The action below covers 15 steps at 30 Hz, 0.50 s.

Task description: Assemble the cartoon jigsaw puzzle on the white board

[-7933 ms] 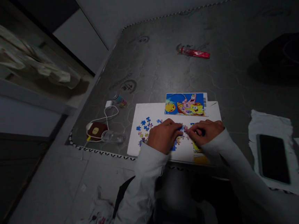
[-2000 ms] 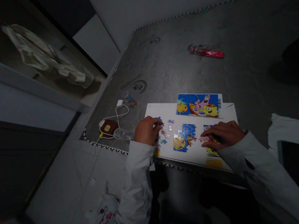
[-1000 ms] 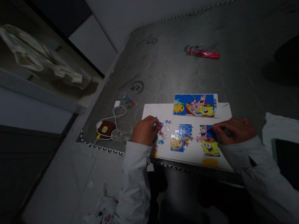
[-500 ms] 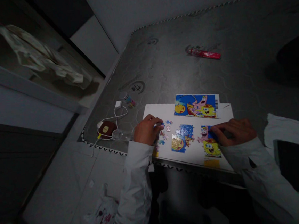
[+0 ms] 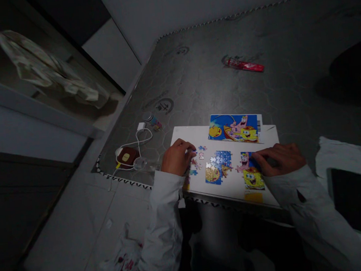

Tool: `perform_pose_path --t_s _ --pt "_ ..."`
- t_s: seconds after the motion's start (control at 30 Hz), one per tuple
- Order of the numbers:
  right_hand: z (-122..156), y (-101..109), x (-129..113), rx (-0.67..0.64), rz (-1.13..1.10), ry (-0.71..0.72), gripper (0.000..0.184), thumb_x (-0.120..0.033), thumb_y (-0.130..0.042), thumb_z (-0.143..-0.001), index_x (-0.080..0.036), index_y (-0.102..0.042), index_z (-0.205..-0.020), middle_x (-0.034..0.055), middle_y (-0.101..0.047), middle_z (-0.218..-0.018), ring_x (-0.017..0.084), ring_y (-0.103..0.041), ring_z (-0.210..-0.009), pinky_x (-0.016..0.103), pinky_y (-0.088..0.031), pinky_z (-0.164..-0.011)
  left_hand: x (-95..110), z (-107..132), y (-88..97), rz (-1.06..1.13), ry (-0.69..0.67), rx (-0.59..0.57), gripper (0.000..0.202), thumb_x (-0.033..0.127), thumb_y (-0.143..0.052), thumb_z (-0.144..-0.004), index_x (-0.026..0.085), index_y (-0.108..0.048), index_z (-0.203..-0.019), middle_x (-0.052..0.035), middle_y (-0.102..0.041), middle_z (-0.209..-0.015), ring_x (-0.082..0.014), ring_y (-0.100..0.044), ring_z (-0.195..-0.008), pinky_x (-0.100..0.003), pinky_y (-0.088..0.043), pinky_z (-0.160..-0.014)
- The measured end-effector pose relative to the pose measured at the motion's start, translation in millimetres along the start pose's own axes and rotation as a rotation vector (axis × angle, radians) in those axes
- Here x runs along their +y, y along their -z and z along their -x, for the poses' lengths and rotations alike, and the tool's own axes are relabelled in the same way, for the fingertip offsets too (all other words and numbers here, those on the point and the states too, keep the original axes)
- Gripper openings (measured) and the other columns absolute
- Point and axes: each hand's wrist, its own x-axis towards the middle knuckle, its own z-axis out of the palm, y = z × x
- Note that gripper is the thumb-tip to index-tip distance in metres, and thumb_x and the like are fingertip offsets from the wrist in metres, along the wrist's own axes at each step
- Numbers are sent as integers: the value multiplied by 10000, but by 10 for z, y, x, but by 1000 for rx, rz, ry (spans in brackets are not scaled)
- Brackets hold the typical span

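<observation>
On a grey, braid-edged surface before a dim far wall, a white board carries puzzle sections; left hand (by loose pieces) and right hand half-curl, each grip's contents unclear.

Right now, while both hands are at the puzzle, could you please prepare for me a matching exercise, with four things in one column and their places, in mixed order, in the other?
Things
1. left hand
2. right hand
3. card
4. phone

Places
A. across the far edge of the board
B. at the right joined part
C. on a white sheet
D. beside the loose pieces

Right pairs: 1-D, 2-B, 3-A, 4-C
</observation>
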Motion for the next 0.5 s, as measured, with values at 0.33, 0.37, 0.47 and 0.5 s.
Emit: perform_pose_path --t_s 0.33,0.37,0.47,0.5 --pt "-39 29 -33 11 -10 44 405 -399 -668 -1156 -236 -816 -817 -7 -748 -670 176 -637 -575 415 -367 -739 27 10 21 -49 -43 -78 164 101 -759 -1015 235 -808 -1097 -72 -762 -1241 -228 -809 -1046 -347 -655 -923" --pt "-39 30 -28 13 -18 43 402 -394 -675 -1150 -238 -811 -805 -9 -753 -673 171 -634 -572 413 -367 -737 30 8 27 -52 -50 -92 158 96 -748 -1020 234 -804 -1073 -69 -768 -1225 -226 -810 -1042 -346 -652 -924" --pt "-26 24 -5 7 -31 17 400 -407 -692 -1131 -248 -808 -783 -9 -777 -695 166 -637 -586 415 -362 -739 35 10 42 -57 -61 -109 159 100 -736 -1035 232 -802 -1093 -72 -793 -1212 -242 -812 -1073 -365 -643 -951" --pt "-20 21 2 -7 -28 -1 413 -423 -685 -1132 -250 -810 -779 -5 -781 -700 167 -639 -596 417 -360 -742 37 13 47 -59 -60 -108 173 106 -737 -1040 235 -803 -1136 -79 -800 -1226 -249 -812 -1090 -373 -641 -959"
